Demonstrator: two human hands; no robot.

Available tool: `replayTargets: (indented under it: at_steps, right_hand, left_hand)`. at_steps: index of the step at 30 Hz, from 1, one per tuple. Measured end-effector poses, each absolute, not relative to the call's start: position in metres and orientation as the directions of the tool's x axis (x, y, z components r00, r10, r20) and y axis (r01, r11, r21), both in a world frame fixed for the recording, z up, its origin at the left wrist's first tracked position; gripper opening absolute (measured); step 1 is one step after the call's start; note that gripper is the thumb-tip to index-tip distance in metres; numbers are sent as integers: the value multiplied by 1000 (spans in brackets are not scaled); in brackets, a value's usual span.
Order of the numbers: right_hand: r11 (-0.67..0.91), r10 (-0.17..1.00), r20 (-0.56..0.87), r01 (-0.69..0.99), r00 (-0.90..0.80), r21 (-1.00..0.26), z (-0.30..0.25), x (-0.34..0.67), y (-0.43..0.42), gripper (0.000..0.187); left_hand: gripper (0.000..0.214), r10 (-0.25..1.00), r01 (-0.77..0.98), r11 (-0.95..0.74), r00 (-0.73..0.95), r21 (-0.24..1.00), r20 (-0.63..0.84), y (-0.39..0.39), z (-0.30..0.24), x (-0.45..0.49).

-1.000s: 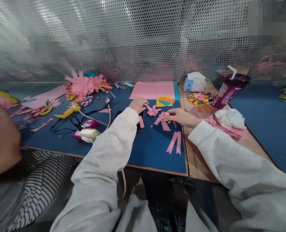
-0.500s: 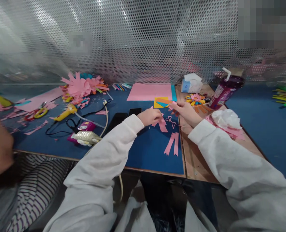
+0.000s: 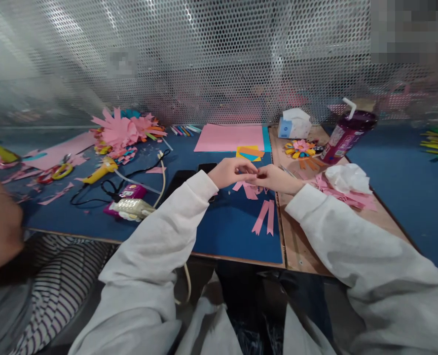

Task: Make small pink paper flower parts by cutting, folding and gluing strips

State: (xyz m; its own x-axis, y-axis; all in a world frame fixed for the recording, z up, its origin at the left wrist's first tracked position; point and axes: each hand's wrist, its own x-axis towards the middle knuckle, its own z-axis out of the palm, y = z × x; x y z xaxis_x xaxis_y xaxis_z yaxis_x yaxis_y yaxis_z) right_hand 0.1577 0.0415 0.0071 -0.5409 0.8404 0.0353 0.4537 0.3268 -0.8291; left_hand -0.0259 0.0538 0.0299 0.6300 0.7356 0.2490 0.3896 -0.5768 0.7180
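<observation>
My left hand (image 3: 232,172) and my right hand (image 3: 278,178) meet over the blue board, fingertips pinched together. Whatever lies between them is too small or covered to name. Just below the fingers lie pink paper strips (image 3: 250,191), partly hidden by the hands. Closer to the front edge rest two pink strips with notched ends (image 3: 270,218). Behind the hands is a small stack of yellow, orange and blue paper (image 3: 249,153). Large pink sheets (image 3: 228,138) lie beyond it.
To the right stand a purple drink bottle (image 3: 346,138), a tissue box (image 3: 295,124), a paper flower (image 3: 299,148) and crumpled tissue (image 3: 347,178). Leftward are a yellow glue gun (image 3: 100,171), scissors (image 3: 61,170), a power strip (image 3: 133,209) and dark phones (image 3: 180,185). Another person sits at left.
Both hands have come together. My right hand, earlier raised with a pink paper piece, has moved lower and left; my left hand has shifted slightly up and right. The pink piece is now out of sight.
</observation>
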Motion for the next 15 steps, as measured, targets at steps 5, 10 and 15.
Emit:
replayTargets:
  at_steps: [5, 10, 15]
  right_hand:
    - [325, 845, 53, 432, -532, -842, 8, 157, 41, 33]
    - [211, 879, 13, 365, -476, -907, 10, 159, 42, 24]
    - [162, 880, 17, 267, -475, -950, 7, 161, 44, 17]
  left_hand:
    - [12, 736, 361, -569, 625, 739, 261, 56, 29, -27]
    - [21, 818, 399, -505, 505, 766, 276, 63, 30, -34]
    - [22, 825, 395, -463, 519, 793, 224, 63, 30, -36]
